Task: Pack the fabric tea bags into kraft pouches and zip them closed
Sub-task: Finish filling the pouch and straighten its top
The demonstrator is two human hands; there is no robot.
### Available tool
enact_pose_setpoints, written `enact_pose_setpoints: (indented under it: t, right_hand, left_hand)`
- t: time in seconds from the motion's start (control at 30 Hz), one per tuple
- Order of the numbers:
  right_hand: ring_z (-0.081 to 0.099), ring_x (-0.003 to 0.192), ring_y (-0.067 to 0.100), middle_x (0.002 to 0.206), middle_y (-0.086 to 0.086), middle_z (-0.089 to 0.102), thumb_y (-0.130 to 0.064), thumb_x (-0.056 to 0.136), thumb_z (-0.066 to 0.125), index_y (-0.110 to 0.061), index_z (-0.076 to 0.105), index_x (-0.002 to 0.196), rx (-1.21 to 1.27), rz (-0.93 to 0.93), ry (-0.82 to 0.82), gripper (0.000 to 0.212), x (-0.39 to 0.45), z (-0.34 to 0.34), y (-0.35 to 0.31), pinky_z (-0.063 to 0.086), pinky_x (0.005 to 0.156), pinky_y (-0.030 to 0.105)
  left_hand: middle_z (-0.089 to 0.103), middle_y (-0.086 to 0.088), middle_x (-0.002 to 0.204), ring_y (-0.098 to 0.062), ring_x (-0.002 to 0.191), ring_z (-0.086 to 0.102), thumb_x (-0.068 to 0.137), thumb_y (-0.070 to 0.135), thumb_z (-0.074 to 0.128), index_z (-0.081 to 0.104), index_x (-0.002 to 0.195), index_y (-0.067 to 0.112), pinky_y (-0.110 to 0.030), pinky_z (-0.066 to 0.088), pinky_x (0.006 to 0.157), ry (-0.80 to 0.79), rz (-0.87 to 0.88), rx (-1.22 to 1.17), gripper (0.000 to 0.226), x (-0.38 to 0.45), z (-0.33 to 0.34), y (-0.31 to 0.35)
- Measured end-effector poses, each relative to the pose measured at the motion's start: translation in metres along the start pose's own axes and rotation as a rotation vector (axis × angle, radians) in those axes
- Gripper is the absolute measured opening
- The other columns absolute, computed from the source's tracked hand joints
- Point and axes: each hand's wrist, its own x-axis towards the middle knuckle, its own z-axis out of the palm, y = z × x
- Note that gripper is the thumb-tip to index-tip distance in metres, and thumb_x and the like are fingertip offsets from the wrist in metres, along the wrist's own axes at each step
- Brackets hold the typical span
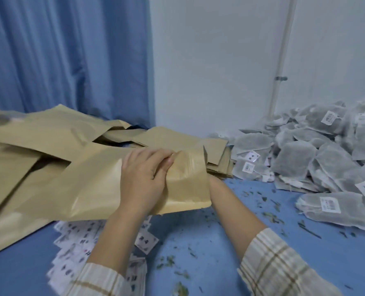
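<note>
**Both hands at one kraft pouch**

The left hand point(144, 178) lies on top of a kraft pouch point(117, 189), fingers curled over a raised fold near its right end and pinching it. The right hand is hidden behind and under that same end of the pouch; only its forearm point(230, 206) shows, so whether it grips cannot be told. The two hands are close together, with the pouch between them.

The pouch rests at the front of a loose heap of kraft pouches point(38, 135) that covers the left side of the blue surface point(220, 242). Fabric tea bags point(318, 159), grey-green with white barcode tags, are piled on the right, well apart from the held pouch. Dry leaf crumbs point(171, 259) are scattered across the blue between them. Printed white labels point(75, 238) are fanned out under the left forearm, partly covered by the pouch.

Behind hang a blue curtain point(66, 54) and a white wall point(215, 60) with a white pipe point(280, 60).
</note>
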Motion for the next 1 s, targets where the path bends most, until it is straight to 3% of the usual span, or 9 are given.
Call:
enact_pose_setpoints:
  t: [0.1, 0.2, 0.33, 0.5, 0.57, 0.67, 0.83, 0.93, 1.0]
  right_hand:
    - [0.048, 0.077, 0.018, 0.086, -0.003, 0.044, -0.019, 0.101, 0.029, -0.002, 0.051, 0.113, -0.027, 0.155, -0.171, 0.03, 0.026, 0.035, -0.012, 0.039, 0.086, 0.027]
    - [0.044, 0.068, 0.016, 0.077, 0.0, 0.043, -0.021, 0.101, 0.03, -0.009, 0.046, 0.075, 0.043, 0.231, -0.194, 0.033, 0.05, 0.06, -0.012, 0.038, 0.059, 0.02]
    - [0.047, 0.051, 0.008, 0.055, -0.001, 0.052, -0.009, 0.099, 0.038, -0.013, 0.049, 0.061, 0.141, -0.021, 0.021, 0.039, 0.069, 0.066, 0.007, 0.038, 0.047, 0.017]
    - [0.062, 0.066, 0.0, 0.076, -0.02, 0.068, -0.011, 0.087, 0.052, -0.03, 0.071, 0.084, -0.267, -0.225, 0.343, 0.028, 0.066, 0.024, 0.049, 0.043, 0.056, 0.009]
    - [0.059, 0.098, 0.006, 0.106, -0.014, 0.065, -0.034, 0.087, 0.056, -0.026, 0.066, 0.11, -0.599, -0.187, 0.255, 0.026, 0.063, 0.017, 0.063, 0.043, 0.08, 0.015]
    - [0.035, 0.123, 0.019, 0.13, -0.005, 0.048, -0.061, 0.08, 0.053, -0.018, 0.056, 0.126, -0.814, -0.188, 0.134, 0.063, 0.064, 0.019, 0.074, 0.033, 0.103, 0.036]
    - [0.04, 0.07, 0.022, 0.068, 0.005, 0.043, -0.055, 0.077, 0.062, -0.006, 0.054, 0.068, -0.837, -0.268, 0.241, 0.051, 0.067, 0.029, 0.068, 0.035, 0.062, 0.03]
    - [0.047, 0.058, 0.029, 0.066, 0.013, 0.051, -0.039, 0.073, 0.074, -0.007, 0.058, 0.066, -0.551, -0.186, 0.303, 0.036, 0.064, 0.029, 0.065, 0.028, 0.055, 0.023]
    - [0.055, 0.057, 0.012, 0.078, -0.002, 0.064, -0.03, 0.08, 0.071, -0.022, 0.063, 0.072, -0.355, -0.125, 0.402, 0.013, 0.062, 0.021, 0.064, 0.038, 0.05, 0.021]
  left_hand:
    - [0.069, 0.0, 0.098, -0.025, 0.098, 0.057, 0.091, 0.017, 0.057, 0.071, 0.099, 0.013, -0.035, 0.026, 0.105, 0.018, -0.07, 0.112, 0.016, -0.002, -0.013, -0.039]
    - [0.068, 0.001, 0.103, -0.024, 0.102, 0.055, 0.091, 0.014, 0.058, 0.07, 0.102, 0.014, -0.033, 0.03, 0.099, 0.007, -0.15, 0.115, 0.016, -0.008, -0.015, -0.066]
    - [0.068, 0.001, 0.106, -0.024, 0.104, 0.053, 0.092, 0.017, 0.057, 0.07, 0.105, 0.016, -0.03, 0.029, 0.094, -0.015, -0.17, 0.125, 0.019, -0.015, -0.011, -0.086]
    - [0.067, 0.003, 0.111, -0.024, 0.106, 0.052, 0.092, 0.018, 0.057, 0.071, 0.107, 0.018, -0.03, 0.027, 0.097, -0.038, -0.182, 0.126, 0.021, -0.013, -0.008, -0.096]
    - [0.068, 0.002, 0.11, -0.025, 0.106, 0.052, 0.092, 0.017, 0.058, 0.072, 0.106, 0.017, -0.029, 0.026, 0.098, -0.026, -0.177, 0.106, 0.02, -0.013, -0.007, -0.097]
    - [0.068, 0.001, 0.109, -0.026, 0.104, 0.053, 0.09, 0.015, 0.06, 0.073, 0.103, 0.016, -0.033, 0.029, 0.097, -0.001, -0.176, 0.086, 0.019, -0.014, -0.005, -0.099]
    - [0.069, -0.001, 0.106, -0.029, 0.1, 0.054, 0.089, 0.012, 0.062, 0.074, 0.101, 0.014, -0.035, 0.031, 0.096, 0.026, -0.157, 0.077, 0.017, -0.017, -0.002, -0.099]
    - [0.069, -0.002, 0.106, -0.029, 0.1, 0.055, 0.088, 0.011, 0.062, 0.074, 0.1, 0.014, -0.034, 0.031, 0.095, 0.046, -0.145, 0.075, 0.017, -0.017, -0.001, -0.1]
    - [0.069, -0.001, 0.106, -0.028, 0.1, 0.055, 0.089, 0.011, 0.062, 0.074, 0.101, 0.014, -0.033, 0.031, 0.095, 0.063, -0.138, 0.07, 0.017, -0.017, -0.001, -0.1]
